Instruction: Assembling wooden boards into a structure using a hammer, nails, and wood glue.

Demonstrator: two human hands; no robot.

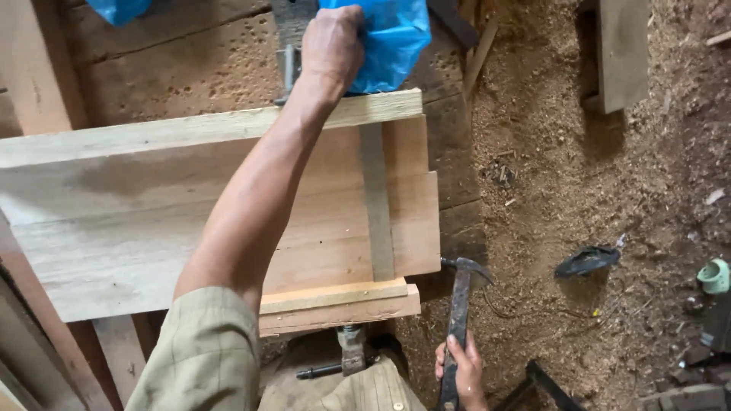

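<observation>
My left hand [331, 46] reaches far forward and grips a blue plastic bag [392, 38] lying on the dark workbench; its fingertips are hidden in the plastic. My right hand [461, 369] is low at the bench's near right corner, closed around the handle of a claw hammer [459, 304] whose head points up. Between the two hands lie pale wooden boards [122, 221] set edge to edge, with a narrow strip [190, 129] along the far side. A metal bar clamp [377, 202] crosses the boards, its screw end [350, 350] near my body.
The worn dark workbench [190, 68] carries the boards. The ground to the right is covered in sawdust [579, 175], with a black scrap [586, 261], a pale green object [714, 275] and a plank [620, 53]. A second piece of blue plastic [118, 9] shows at top left.
</observation>
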